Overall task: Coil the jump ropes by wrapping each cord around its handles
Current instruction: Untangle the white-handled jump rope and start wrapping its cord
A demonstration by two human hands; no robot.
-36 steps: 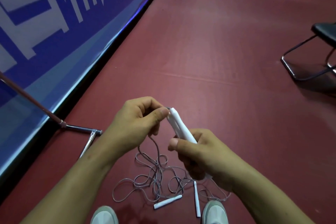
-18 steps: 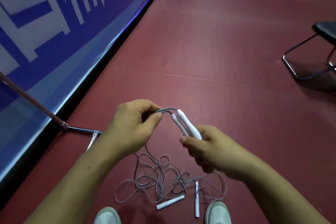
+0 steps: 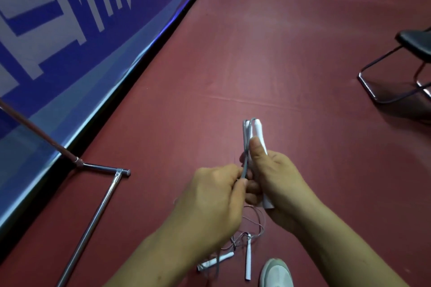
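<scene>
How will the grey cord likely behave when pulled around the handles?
Probably floppy: the grey cord bends tightly over the white handles held in the right hand. Likely light, as the left hand pinches it. Apt to snag: slack lies looped on the floor.

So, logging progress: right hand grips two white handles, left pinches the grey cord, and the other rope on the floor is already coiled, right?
No: the head view shows the other rope lying loose, unwound, on the floor. The right hand grips the handles; the left hand pinches the cord.
</scene>
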